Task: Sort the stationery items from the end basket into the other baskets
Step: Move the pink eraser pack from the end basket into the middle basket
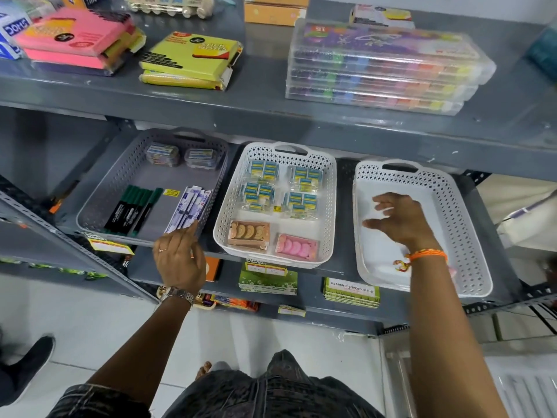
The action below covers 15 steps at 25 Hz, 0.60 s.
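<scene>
The white end basket (470,236) sits at the right of the shelf (271,122), and the right hand (401,220) hovers inside it, fingers spread open and holding nothing. The left hand (177,254), fingers loosely extended, touches the purple pen packs (190,211) in the grey basket (120,176) (far left), beside the middle white basket (328,206).

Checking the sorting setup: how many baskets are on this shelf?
3. A grey basket on the left, a white basket in the middle, and another white basket on the right under the right hand. None seems hidden.
</scene>
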Motion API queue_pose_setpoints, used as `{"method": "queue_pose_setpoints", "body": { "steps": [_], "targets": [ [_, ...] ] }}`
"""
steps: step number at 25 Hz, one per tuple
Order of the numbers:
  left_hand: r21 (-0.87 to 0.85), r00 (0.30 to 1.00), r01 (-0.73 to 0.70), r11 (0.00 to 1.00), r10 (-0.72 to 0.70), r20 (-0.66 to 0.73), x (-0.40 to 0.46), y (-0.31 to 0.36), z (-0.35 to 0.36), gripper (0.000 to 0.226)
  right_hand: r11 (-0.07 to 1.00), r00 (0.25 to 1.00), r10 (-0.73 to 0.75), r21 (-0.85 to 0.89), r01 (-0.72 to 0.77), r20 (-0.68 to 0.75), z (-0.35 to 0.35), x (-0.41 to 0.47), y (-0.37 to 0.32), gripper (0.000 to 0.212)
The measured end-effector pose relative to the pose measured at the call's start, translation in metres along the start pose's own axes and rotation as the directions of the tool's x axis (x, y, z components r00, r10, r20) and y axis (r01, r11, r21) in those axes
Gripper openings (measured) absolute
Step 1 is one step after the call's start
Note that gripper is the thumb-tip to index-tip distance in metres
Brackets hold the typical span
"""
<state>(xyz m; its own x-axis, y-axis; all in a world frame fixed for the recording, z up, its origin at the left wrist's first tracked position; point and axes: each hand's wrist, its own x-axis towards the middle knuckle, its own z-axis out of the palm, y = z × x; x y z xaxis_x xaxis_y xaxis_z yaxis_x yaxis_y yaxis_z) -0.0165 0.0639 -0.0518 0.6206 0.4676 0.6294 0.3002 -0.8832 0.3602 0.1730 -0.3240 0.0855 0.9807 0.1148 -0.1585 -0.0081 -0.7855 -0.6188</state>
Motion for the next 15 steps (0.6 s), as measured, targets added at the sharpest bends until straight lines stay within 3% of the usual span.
{"method": "queue_pose_setpoints", "body": {
  "steps": [3,5,7,9,12,15],
  "targets": [
    [-0.003,1.0,0.003,1.0,-0.003,0.001,0.0,0.001,0.0,0.038,0.87,0.945,0.325,-0.382,-0.311,-0.031,-0.007,0.002,0.057,0.076],
    [-0.011,1.0,0.012,1.0,-0.012,0.008,0.0,0.002,0.0,0.039,0.755,0.885,0.456,-0.485,-0.441,-0.095,0.002,0.0,0.086,0.065],
    [-0.015,1.0,0.013,1.0,-0.012,0.017,0.0,0.002,0.0,0.038,0.738,0.861,0.487,-0.458,-0.496,-0.148,0.013,-0.005,0.104,0.049],
    [-0.009,1.0,0.008,1.0,-0.008,0.015,0.0,0.001,-0.001,0.038,0.788,0.89,0.414,-0.413,-0.457,-0.194,0.018,-0.008,0.108,0.042],
    [-0.01,1.0,0.01,1.0,-0.01,0.023,0.0,0.0,-0.001,0.039,0.86,0.932,0.318,-0.361,-0.36,-0.172,0.019,-0.009,0.092,0.05],
    [-0.017,0.999,0.01,1.0,-0.009,0.031,0.0,0.0,0.0,0.039,0.916,0.923,0.355,-0.142,-0.376,-0.149,0.027,-0.012,0.073,0.064]
  ]
}}
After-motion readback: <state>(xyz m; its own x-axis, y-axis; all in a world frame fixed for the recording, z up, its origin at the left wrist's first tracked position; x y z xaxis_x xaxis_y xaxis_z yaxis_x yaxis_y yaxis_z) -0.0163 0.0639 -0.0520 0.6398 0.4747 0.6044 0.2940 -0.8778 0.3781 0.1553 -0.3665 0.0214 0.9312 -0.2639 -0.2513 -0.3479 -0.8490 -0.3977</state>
